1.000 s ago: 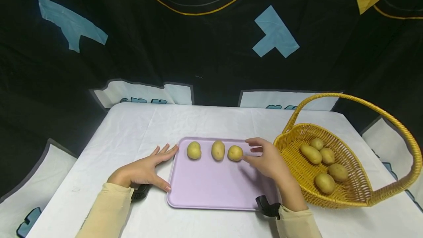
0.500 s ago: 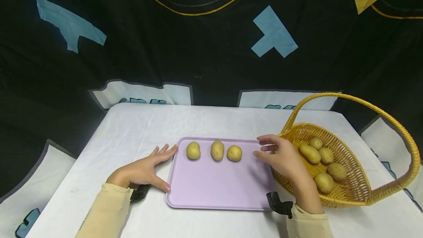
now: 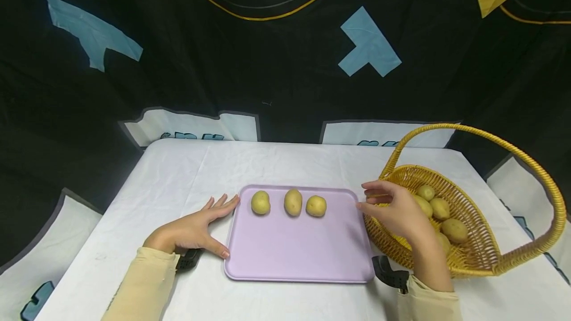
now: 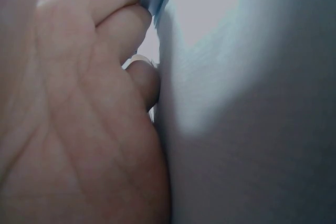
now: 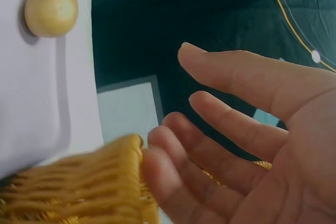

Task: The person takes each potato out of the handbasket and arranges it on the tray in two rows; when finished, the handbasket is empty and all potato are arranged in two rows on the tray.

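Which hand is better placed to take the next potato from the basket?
Right, I'd judge. The right hand is empty, loosely open beside the basket and close to the potatoes inside. The left hand touches the left edge of the tray, so it would likely have to reach across.

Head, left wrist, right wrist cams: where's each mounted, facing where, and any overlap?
Head: on the head, facing forward and down at tray, potatoes and basket; left hand, right hand, sleeves show.
Left wrist: on that wrist, facing along the palm and white cloth; left hand shows.
Right wrist: on that wrist, facing past the fingers to the dark backdrop; right hand shows.
Shared: head and right wrist both show basket, tray and potatoes.
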`<state>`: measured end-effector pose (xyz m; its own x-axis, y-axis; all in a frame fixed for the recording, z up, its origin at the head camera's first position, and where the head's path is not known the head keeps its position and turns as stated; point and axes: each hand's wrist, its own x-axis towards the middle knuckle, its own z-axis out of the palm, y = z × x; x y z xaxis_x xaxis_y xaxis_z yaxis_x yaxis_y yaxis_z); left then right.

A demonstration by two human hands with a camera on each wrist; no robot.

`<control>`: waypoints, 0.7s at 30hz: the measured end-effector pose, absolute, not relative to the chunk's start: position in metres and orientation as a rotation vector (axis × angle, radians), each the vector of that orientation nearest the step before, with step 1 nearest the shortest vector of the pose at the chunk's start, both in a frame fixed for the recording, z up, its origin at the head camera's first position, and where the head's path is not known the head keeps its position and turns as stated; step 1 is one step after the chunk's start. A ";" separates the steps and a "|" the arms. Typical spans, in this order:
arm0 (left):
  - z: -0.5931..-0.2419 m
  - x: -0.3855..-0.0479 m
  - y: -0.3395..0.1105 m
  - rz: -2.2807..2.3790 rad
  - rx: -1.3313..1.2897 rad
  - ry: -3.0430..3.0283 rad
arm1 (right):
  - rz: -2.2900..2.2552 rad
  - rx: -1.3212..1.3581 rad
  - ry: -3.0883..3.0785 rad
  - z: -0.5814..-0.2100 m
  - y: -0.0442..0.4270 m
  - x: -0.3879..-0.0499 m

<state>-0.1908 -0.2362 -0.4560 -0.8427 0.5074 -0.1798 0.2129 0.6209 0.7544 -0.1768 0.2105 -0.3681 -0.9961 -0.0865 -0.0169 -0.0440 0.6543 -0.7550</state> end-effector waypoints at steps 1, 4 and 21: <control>-0.456 -0.191 -0.236 1.077 0.576 2.471 | -1.273 -0.107 2.810 -0.367 0.212 -0.176; -0.456 -0.190 -0.236 1.075 0.580 2.473 | -1.245 -0.089 2.818 -0.366 0.218 -0.174; -0.456 -0.191 -0.237 1.073 0.585 2.468 | -0.926 0.165 2.799 -0.360 0.257 -0.165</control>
<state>-0.1910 -0.2366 -0.4563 -0.8392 0.5135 -0.1793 0.2192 0.6210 0.7526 -0.1649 0.2568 -0.3605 -0.9761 0.0463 -0.2124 0.1639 0.7987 -0.5790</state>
